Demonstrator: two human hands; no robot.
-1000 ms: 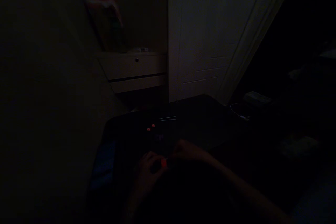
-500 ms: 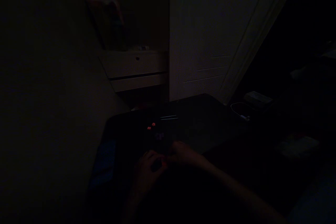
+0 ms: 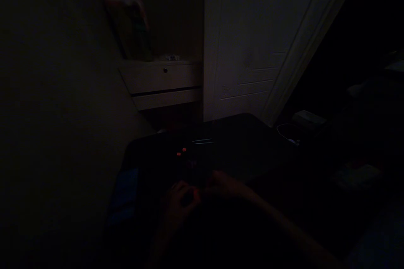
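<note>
The scene is very dark. My left hand (image 3: 176, 201), over the near part of the dark table (image 3: 240, 143), has its thumb and fingers closed on a small red piece (image 3: 196, 194) whose kind I cannot make out. Just right of it is my right hand (image 3: 222, 180), with its fingers curled; whether anything is between them is lost in the dark. Beyond the hands lie a dim purple cluster (image 3: 191, 163) and two small orange-red pieces (image 3: 179, 154). Two thin, pale sticks (image 3: 203, 141) rest farther back on the tabletop.
A blue flat object (image 3: 124, 191) lies at the table's left edge. Behind the table stand a drawer unit (image 3: 164, 80) and a pale panelled door (image 3: 243, 46). To the right are a white cable (image 3: 285, 132) and a box (image 3: 309, 118).
My right hand has shifted slightly right, leaving a small gap from the left hand. The red piece in the left hand shows more clearly.
</note>
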